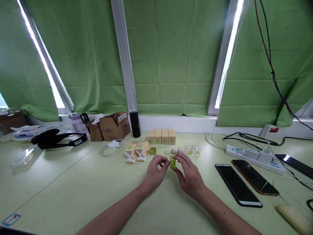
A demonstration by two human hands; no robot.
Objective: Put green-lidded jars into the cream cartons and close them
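My right hand [190,174] grips a small olive-green plastic piece [172,162] between thumb and fingers, holding it upright above the table. At its left side, my left hand [156,171] is closed in a pinch; whatever its fingertips hold, if anything, is too small to make out. Just beyond the hands sits an open green square container [153,150]. A tiny yellowish piece [166,152] lies to its right, followed by two white cylinders [177,150] and two clear cups [192,149] with yellow bits inside.
Two opened small cartons [137,151] lie left of the hands, with several closed tan boxes [161,136] behind. A black bottle [134,124] and cardboard boxes [114,126] stand farther back. Phones [238,185], a power strip [254,159] and cables occupy the right side.
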